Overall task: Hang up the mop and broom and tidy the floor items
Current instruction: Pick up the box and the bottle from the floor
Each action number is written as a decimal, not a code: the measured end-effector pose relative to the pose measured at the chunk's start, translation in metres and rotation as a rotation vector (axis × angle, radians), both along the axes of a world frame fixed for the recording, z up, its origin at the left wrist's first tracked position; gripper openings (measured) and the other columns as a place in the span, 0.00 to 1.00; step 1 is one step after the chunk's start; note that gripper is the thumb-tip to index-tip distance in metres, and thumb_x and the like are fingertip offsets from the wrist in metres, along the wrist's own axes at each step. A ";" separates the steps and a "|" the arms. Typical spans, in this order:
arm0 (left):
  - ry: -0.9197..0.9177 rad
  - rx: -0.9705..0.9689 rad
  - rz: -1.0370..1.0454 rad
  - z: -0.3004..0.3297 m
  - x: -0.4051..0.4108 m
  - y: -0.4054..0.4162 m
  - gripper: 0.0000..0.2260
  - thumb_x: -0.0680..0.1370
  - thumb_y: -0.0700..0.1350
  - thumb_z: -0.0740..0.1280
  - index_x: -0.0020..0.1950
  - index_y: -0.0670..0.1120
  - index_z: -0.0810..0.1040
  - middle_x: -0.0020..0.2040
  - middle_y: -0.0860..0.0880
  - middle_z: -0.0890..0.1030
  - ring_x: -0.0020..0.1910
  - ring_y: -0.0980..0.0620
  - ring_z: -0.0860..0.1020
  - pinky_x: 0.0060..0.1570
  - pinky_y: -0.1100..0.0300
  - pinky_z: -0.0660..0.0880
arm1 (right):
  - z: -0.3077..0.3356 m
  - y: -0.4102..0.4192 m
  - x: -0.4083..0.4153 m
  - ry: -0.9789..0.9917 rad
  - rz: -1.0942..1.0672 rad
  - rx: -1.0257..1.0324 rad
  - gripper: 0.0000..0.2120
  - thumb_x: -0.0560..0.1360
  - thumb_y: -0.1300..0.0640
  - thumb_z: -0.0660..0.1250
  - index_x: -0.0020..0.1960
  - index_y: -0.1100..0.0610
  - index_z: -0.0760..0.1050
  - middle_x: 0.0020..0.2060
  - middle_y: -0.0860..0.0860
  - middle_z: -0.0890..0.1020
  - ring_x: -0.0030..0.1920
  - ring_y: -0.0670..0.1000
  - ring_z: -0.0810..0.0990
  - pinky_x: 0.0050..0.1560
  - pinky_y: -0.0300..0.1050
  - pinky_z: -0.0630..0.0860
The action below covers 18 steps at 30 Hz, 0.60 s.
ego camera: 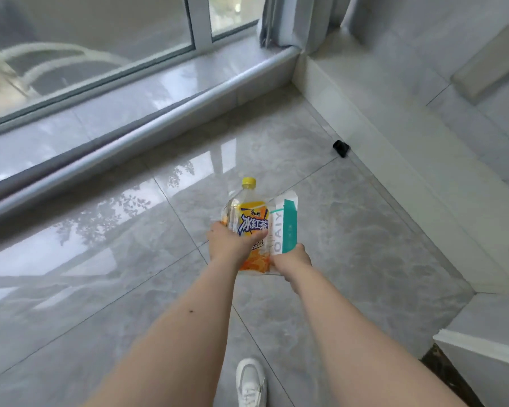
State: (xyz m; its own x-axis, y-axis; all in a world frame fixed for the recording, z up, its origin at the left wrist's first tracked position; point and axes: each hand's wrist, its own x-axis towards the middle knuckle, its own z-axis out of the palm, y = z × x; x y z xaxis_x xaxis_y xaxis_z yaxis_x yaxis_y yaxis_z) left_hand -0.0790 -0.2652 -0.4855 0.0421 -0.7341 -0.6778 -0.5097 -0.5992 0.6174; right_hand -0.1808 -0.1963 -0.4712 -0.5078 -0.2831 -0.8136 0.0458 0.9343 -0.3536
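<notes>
Two hands hold a bottle and a carton over the floor.
The left hand (229, 241) has a tight grip round the bottle (249, 224), which has a yellow cap and an orange label reading "冰红茶". The right hand (291, 259) grips the white and green carton (285, 227) marked "OATLY", touching the bottle. Both are above the grey floor (130, 274), near a white shoe (251, 383).

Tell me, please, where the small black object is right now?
The small black object lies on the floor beside the white baseboard, up and right of the bottle.
</notes>
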 end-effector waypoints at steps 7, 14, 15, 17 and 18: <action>-0.052 -0.032 0.234 0.036 0.064 0.011 0.46 0.56 0.60 0.80 0.66 0.43 0.66 0.63 0.43 0.73 0.60 0.43 0.77 0.58 0.47 0.77 | 0.034 -0.017 0.053 -0.010 0.275 -0.085 0.25 0.72 0.53 0.68 0.66 0.57 0.66 0.61 0.58 0.77 0.46 0.54 0.73 0.28 0.38 0.65; -0.066 -0.057 0.569 0.046 0.182 0.038 0.48 0.55 0.59 0.80 0.68 0.43 0.63 0.65 0.42 0.72 0.63 0.42 0.75 0.62 0.47 0.75 | 0.042 -0.024 0.162 -0.014 0.574 -0.161 0.24 0.71 0.55 0.68 0.65 0.57 0.69 0.58 0.57 0.79 0.56 0.57 0.79 0.51 0.48 0.80; -0.081 -0.058 0.607 0.045 0.200 0.045 0.48 0.55 0.60 0.80 0.68 0.43 0.63 0.65 0.43 0.72 0.63 0.43 0.75 0.62 0.48 0.75 | 0.041 -0.022 0.179 -0.026 0.612 -0.158 0.24 0.71 0.55 0.68 0.65 0.57 0.68 0.58 0.57 0.79 0.56 0.58 0.79 0.51 0.48 0.79; -0.099 -0.063 0.713 0.042 0.247 0.068 0.49 0.55 0.60 0.80 0.69 0.44 0.63 0.66 0.43 0.72 0.63 0.43 0.74 0.63 0.50 0.74 | 0.040 -0.014 0.229 -0.055 0.715 -0.154 0.23 0.71 0.55 0.68 0.64 0.58 0.68 0.57 0.58 0.79 0.56 0.58 0.79 0.53 0.50 0.80; -0.100 -0.064 0.765 0.042 0.270 0.080 0.49 0.55 0.60 0.80 0.69 0.44 0.63 0.66 0.43 0.72 0.64 0.43 0.74 0.63 0.51 0.74 | 0.039 -0.007 0.253 -0.071 0.763 -0.159 0.24 0.70 0.56 0.68 0.64 0.58 0.68 0.57 0.58 0.79 0.56 0.58 0.79 0.55 0.51 0.80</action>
